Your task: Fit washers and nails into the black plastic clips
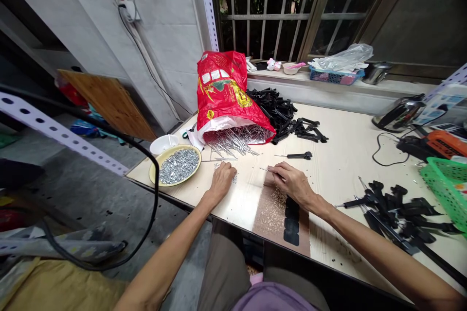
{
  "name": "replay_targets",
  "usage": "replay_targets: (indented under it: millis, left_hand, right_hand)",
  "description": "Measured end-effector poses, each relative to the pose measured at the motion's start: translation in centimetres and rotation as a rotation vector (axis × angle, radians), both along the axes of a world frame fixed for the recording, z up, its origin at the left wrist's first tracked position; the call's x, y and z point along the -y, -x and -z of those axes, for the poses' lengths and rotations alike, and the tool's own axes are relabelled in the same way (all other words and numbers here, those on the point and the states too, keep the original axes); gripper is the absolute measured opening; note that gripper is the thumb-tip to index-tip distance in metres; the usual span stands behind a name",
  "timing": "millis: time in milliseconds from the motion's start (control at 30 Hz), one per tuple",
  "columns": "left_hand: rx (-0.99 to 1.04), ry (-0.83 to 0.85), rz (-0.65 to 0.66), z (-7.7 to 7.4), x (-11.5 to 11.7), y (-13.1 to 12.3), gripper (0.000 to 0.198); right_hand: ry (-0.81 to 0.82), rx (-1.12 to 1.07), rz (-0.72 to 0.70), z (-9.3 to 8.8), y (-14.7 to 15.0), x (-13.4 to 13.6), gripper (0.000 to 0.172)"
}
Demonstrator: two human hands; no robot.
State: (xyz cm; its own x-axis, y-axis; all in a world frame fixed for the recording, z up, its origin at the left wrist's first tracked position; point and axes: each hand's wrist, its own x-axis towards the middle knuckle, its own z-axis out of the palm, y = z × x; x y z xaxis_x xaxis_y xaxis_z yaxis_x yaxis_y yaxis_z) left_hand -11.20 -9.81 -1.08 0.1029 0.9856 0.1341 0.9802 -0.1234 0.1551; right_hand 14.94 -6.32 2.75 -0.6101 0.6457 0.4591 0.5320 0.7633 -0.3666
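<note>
My right hand (294, 183) is closed on a thin metal rod (264, 170), whose end points left over the table. My left hand (222, 180) rests on the tabletop with its fingers drawn together among scattered small metal pieces (234, 178); what they pinch is hidden. Left of that hand stands a yellow bowl (154, 175) full of small shiny metal pieces. A black plastic part with a rod in it (299, 156) lies beyond my right hand. Long metal rods (233, 140) spill from an open red bag (222, 92).
Black plastic parts (273, 107) are heaped beside the bag. More black parts with rods (397, 209) lie at the right, near a green basket (438, 180). A brown board (268, 209) with black pads (291, 231) lies at the front edge. A kettle (397, 112) stands back right.
</note>
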Motion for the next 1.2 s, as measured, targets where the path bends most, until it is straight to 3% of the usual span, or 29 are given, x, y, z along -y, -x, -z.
replay_targets:
  millis: [267,333,467,567,800,1200]
  left_hand:
    - [0.208,-0.064,-0.060,-0.6,-0.2,-0.5,0.018]
    - [0.499,-0.091,-0.120,-1.3,0.1,-1.4,0.015]
    - [1.347,-0.051,-0.231,-3.2,1.0,-4.2,0.022]
    - [1.602,-0.056,-0.230,-4.1,1.9,-6.1,0.029]
    - [1.739,-0.075,-0.218,-4.4,2.9,-7.2,0.028]
    - [1.669,0.040,-0.199,-4.4,3.3,-7.0,0.027]
  right_hand:
    - [0.023,-0.065,0.007,-0.4,0.8,1.3,0.026]
    - [0.043,-0.097,-0.008,-0.7,1.2,1.6,0.028]
    - [0.074,-0.108,-0.057,-1.5,2.4,2.2,0.035]
    - [0.072,-0.117,-0.058,-1.8,2.9,2.5,0.036]
    - [0.033,-0.050,-0.008,-1.9,2.7,2.9,0.033]
    - [0.013,0.046,0.114,-2.0,2.5,3.6,0.020]
